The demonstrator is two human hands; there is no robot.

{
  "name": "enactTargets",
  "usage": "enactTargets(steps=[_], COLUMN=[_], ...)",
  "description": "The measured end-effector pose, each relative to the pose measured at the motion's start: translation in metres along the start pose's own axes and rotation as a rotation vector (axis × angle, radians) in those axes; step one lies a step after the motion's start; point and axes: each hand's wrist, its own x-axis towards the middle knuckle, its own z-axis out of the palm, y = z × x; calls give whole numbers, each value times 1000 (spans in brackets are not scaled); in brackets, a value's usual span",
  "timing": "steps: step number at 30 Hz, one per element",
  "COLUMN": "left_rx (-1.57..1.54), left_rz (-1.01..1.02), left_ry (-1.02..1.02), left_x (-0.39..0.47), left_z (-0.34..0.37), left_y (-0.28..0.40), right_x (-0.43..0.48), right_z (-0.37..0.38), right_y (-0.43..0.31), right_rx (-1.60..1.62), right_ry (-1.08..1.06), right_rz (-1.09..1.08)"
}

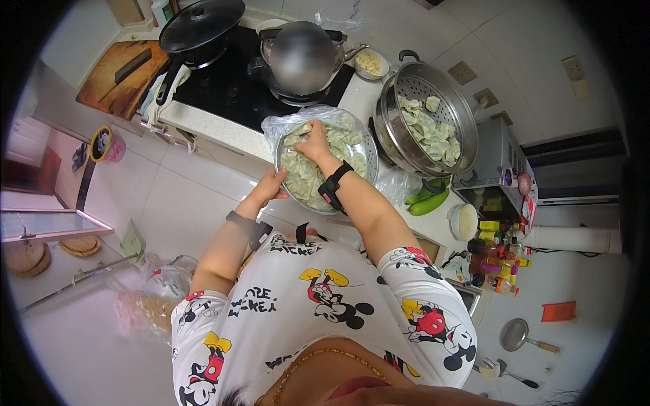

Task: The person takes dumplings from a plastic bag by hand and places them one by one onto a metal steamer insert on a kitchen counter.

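Observation:
My left hand (270,188) grips the near-left rim of a round perforated metal steamer tray (372,163). Pale green dumplings (304,177) lie across the tray, partly overlapping. Over the tray's far-left edge hangs a clear plastic bag (278,123). My right hand (316,144) reaches in from above, thumb and fingers down among the dumplings near the far side; whether it pinches one cannot be made out. To the right, a large steel steamer pot (388,127) stands with more dumplings (431,133) in its perforated basket.
Behind the tray, a kettle-like steel pot (350,53) and a lidded frying pan (203,25) stand on the black cooktop (218,91). A knife (133,65) lies on a wooden cutting board (101,83). Green vegetables (429,202), a white bowl (463,222) and several bottles (495,264) line the right counter.

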Motion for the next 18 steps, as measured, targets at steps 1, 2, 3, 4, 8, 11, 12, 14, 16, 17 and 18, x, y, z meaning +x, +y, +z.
enactTargets(steps=[1, 2, 3, 4, 8, 11, 12, 14, 16, 17, 18], left_rx=[-9, -18, -23, -29, -14, -17, -23, -36, -34, -33, -29], left_rz=[-4, -9, -9, -9, 12, -1, 4, 13, -3, -11, -15], left_ry=[-4, -10, -7, -5, 18, 12, 17, 27, 5, -6, -7], left_x=[1, 2, 1, 0, 0, -3, -3, -4, -4, -4, -5], left_z=[0, -1, -1, -1, -1, 1, 2, 2, -1, -1, 0], left_y=[-1, -1, -1, 0, -3, 1, 2, 1, 1, 2, 3], right_x=[0, -1, -4, -5, -6, -7, -9, -14, -19, -21, -22], right_z=[0, 1, 1, -2, -20, -26, -28, -26, -21, -17, -10], right_y=[-1, -2, -8, -13, -36, -48, -50, -53, -56, -51, -46], right_rx=[-26, -39, -52, -66, 96, -75, -130, -188, -197, -153, -106], right_ry=[40, 29, 16, 3, -302, -331, -311, -259, -187, -144, -102], right_rz=[-35, -9, 17, 43, 274, 269, 246, 194, 139, 108, 75])
